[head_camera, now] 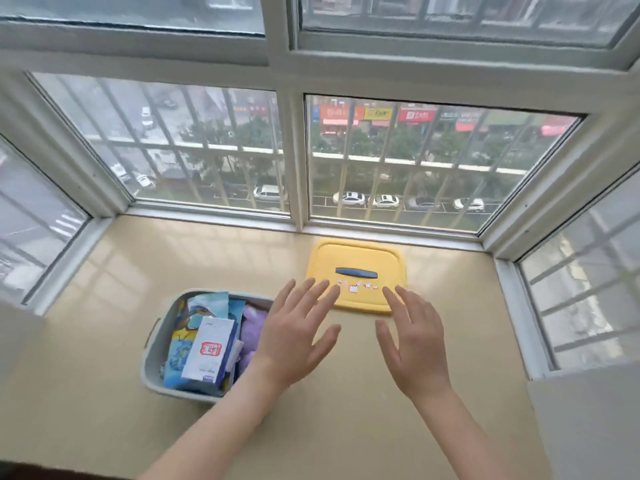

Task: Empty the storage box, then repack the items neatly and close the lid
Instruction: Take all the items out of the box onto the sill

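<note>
Yellow lid (356, 258) looks stiff and light; my left hand (294, 337) and right hand (414, 344), both spread empty, should grip its opposite edges.

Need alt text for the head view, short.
Two bare hands, left and right, hover open in front of a yellow plastic lid lying on a beige windowsill, beside an open grey storage box full of packets.

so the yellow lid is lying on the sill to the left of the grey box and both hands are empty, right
Not quite. The head view shows the yellow lid lying on the sill to the right of the grey box, nearer the window, not to its left. The rest holds: the left hand and right hand are both open and empty.
</note>
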A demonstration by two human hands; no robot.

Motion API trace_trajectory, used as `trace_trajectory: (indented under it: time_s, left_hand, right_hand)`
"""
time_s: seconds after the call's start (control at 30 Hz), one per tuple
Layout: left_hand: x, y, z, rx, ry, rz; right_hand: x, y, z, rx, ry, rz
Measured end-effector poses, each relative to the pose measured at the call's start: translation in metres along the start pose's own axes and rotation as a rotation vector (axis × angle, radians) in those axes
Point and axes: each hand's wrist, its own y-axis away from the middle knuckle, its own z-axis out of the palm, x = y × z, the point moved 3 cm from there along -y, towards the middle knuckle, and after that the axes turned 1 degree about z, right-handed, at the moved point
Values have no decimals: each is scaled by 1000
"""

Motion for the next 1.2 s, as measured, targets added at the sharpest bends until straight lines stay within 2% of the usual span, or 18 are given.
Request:
trace_trajectory:
  time_s: [0.23,0.4,0.67,0.87,1.03,1.2]
  left_hand:
    - [10,155,15,-218,-123,-204]
    - [10,209,6,-230,-155,-332]
    - [-12,219,-39,-106,-150,-440]
    - [-59,227,-87,-23,-115,-492]
    - [-125,249,-110,-90,-100,-507]
    - [-201,278,-127,-194,-60,-448]
  right_hand:
    - [-10,120,39,-300,104,-10]
    - [-27,151,54,-385,167,-90]
    - [-77,132,59,-342,113,-170]
    - [-125,110,65,-238,17,-164]
    - [-163,118,103,-243,32,-59]
    - [-213,134,150,-284,64,142]
